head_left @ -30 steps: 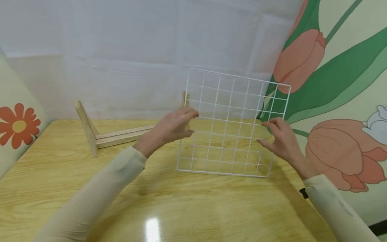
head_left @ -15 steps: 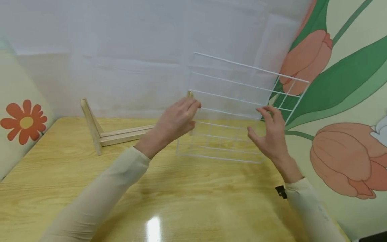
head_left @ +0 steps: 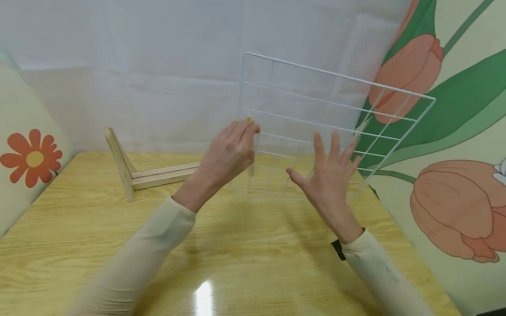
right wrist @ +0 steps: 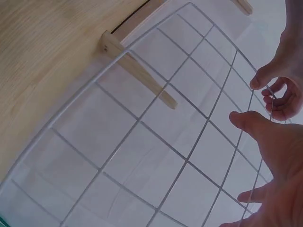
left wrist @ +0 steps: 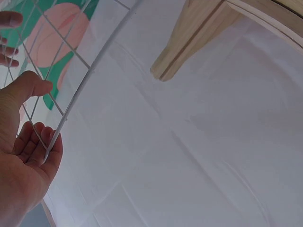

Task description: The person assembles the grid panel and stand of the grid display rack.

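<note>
A white wire grid panel (head_left: 340, 76) stands tilted over the table, its upper right corner reaching toward the painted wall. At its left edge my left hand (head_left: 229, 149) grips the frame, and the left wrist view shows the fingers curled round the edge wire (left wrist: 90, 71). My right hand (head_left: 330, 180) is before the panel with its fingers spread wide. In the right wrist view the right hand (right wrist: 279, 151) overlaps the wires near the left hand (right wrist: 286, 90). A wooden stand (head_left: 164, 177) lies behind, its right upright mostly hidden by my left hand.
The wood-grain table (head_left: 237, 263) extends beneath both arms. White sheeting (head_left: 158, 44) hangs behind it. A wall with painted tulips (head_left: 454, 210) closes off the right side, and a painted orange flower (head_left: 31, 158) marks the left wall.
The panel has tilted and risen, its upper right corner swinging up and right. My right hand has left the right side, moved left and spread its fingers. The left hand keeps its grip.
</note>
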{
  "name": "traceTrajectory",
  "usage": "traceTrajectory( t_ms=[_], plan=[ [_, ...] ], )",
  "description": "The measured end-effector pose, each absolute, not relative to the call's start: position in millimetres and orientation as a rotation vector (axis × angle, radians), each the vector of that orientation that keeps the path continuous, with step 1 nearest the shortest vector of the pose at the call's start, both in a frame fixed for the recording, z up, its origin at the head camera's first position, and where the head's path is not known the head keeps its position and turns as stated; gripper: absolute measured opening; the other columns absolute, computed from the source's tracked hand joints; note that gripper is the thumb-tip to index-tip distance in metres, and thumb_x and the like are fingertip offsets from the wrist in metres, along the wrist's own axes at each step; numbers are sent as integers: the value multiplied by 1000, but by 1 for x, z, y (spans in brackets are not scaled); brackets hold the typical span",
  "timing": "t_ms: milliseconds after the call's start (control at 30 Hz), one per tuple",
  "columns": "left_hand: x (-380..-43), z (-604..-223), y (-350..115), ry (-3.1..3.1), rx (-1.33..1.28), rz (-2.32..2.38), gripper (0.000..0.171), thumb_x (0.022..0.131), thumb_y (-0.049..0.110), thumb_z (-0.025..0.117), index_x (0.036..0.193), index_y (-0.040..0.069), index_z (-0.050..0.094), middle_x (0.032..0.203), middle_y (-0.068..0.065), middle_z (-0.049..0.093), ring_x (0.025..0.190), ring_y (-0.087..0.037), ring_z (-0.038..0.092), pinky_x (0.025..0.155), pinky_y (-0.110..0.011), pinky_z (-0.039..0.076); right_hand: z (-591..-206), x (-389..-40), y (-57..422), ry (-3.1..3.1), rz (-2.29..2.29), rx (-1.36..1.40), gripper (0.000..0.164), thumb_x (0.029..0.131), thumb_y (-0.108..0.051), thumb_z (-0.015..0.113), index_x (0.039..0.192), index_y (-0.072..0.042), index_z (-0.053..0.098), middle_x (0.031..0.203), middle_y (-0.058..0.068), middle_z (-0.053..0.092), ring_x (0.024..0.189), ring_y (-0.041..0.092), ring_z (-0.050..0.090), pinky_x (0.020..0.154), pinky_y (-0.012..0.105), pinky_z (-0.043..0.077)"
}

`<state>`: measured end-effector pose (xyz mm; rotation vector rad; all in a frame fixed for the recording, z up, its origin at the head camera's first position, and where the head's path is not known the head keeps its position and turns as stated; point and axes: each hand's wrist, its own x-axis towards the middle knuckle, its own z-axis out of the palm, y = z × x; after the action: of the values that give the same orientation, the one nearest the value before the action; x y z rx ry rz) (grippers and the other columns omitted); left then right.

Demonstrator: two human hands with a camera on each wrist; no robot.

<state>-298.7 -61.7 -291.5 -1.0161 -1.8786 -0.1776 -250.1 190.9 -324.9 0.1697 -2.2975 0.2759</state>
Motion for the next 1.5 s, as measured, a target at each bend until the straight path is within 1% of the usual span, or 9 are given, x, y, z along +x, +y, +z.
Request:
traceTrajectory(
  t_ms=[267,400,567,767,933,1133,1200,1300,1500],
  plan=[
    [-298,-293,-67,-1931,-1011,-354,46,70,-14,72,113,-12,56,115,-24,58,111,-39,56,98,-40,48,-324,-270,174,-2128,338,176,91,75,-52,87,146,-9,49,158,24,27,145,58,5,109,76,14],
    [-301,-301,-65,-1988,-1025,-410,47,70,-16,73,114,-13,56,116,-25,57,111,-39,55,100,-40,46,-328,-277,176,-2080,386,229,76,72,-33,93,134,-3,59,151,26,36,144,55,13,113,67,21],
    [-304,-310,-66,-1998,-1035,-415,47,69,-14,74,113,-13,57,113,-25,56,107,-39,55,97,-42,47,-334,-281,179,-2026,413,325,64,69,-23,95,122,-1,67,135,25,52,140,55,21,116,59,23],
    [-307,-317,-70,-1983,-1064,-389,51,71,-7,81,116,-11,58,115,-22,58,109,-37,56,98,-42,48,-337,-281,184,-2036,424,370,61,70,-23,94,121,-2,69,127,21,59,140,51,24,115,57,26],
    [-306,-327,-80,-1978,-1096,-272,54,80,1,78,129,-8,57,126,-21,57,118,-37,55,97,-47,48,-338,-280,188,-2027,435,401,62,67,-20,95,120,-2,70,124,21,61,138,51,26,116,56,24],
    [-298,-336,-104,-1952,-1189,-210,68,85,5,72,146,0,44,141,-22,49,130,-37,47,114,-50,32,-337,-280,184,-2031,409,453,60,64,-20,96,116,-2,70,120,21,61,134,55,29,117,57,20],
    [-296,-337,-112,-1933,-1213,-226,69,86,5,71,148,3,43,145,-21,47,134,-36,45,116,-52,29,-337,-280,183,-2027,420,453,60,64,-19,96,116,-2,71,120,21,61,134,54,29,115,57,24],
    [-294,-335,-121,-1900,-1246,-266,67,88,6,68,150,6,42,148,-20,45,135,-35,43,114,-53,30,-337,-280,182,-2030,437,444,60,64,-19,96,116,-3,70,121,20,61,135,52,28,112,57,30],
    [-290,-332,-137,-1787,-1241,-376,50,96,12,60,144,3,50,141,-22,51,125,-40,50,101,-53,40,-341,-279,186,-2057,395,428,60,66,-21,95,117,-3,70,121,21,61,134,54,29,113,59,27]
  ],
)
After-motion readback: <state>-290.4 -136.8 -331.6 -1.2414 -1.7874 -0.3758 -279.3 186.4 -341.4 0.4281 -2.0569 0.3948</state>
